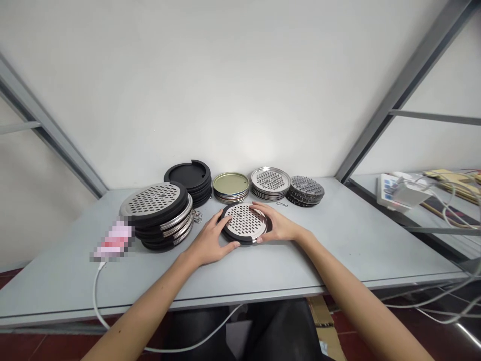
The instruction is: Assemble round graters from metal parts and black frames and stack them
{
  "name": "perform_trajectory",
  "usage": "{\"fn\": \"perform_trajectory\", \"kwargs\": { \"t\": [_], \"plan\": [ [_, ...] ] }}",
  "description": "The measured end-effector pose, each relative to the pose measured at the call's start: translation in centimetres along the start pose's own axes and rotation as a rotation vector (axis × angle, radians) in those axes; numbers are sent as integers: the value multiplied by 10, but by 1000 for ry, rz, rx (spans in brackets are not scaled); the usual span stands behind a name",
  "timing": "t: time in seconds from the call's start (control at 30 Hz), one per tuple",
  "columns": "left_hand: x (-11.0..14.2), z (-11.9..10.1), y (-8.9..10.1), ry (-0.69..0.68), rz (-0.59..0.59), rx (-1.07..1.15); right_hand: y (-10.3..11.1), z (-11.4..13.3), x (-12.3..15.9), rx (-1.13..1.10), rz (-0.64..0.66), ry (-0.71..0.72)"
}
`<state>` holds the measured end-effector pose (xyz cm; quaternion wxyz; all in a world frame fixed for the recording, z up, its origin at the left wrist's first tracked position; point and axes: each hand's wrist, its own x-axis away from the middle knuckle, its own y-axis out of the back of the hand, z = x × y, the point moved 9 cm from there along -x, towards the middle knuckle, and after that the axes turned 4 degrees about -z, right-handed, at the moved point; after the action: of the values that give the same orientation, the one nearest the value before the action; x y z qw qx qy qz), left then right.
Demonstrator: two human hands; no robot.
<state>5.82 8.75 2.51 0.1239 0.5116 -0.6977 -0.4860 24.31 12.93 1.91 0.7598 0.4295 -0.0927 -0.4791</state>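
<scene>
A round grater (246,220) lies on the table in front of me, with a slotted silver plate on top and a black rim around part of its edge. My left hand (210,241) is curved around its left side, fingertips on the rim and plate, thumb by the front edge. From the right, my right hand (277,224) grips it, fingers over the far edge and thumb at the front. Behind it stand a stack of silver toothed grater discs (270,180), a stack of olive-gold round plates (230,184) and a stack of dark toothed discs (306,189).
On the left, a tall stack of black-rimmed graters (156,205) stands before a stack of black rings (188,175). Small metal clips (197,216) lie beside it. A blurred pink item (114,239) has a white cable (95,296). A power strip (393,193) sits far right.
</scene>
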Motion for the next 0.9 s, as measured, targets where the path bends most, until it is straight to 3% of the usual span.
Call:
{"fn": "perform_trajectory", "kwargs": {
  "t": [0.37, 0.9],
  "plan": [
    [-2, 6, -2, 8, 44, 42, -1, 7, 0, -9, 13, 16],
    [-2, 5, 8, 9, -14, 135, 1, 14, 1, -41, -1, 0]
  ]
}}
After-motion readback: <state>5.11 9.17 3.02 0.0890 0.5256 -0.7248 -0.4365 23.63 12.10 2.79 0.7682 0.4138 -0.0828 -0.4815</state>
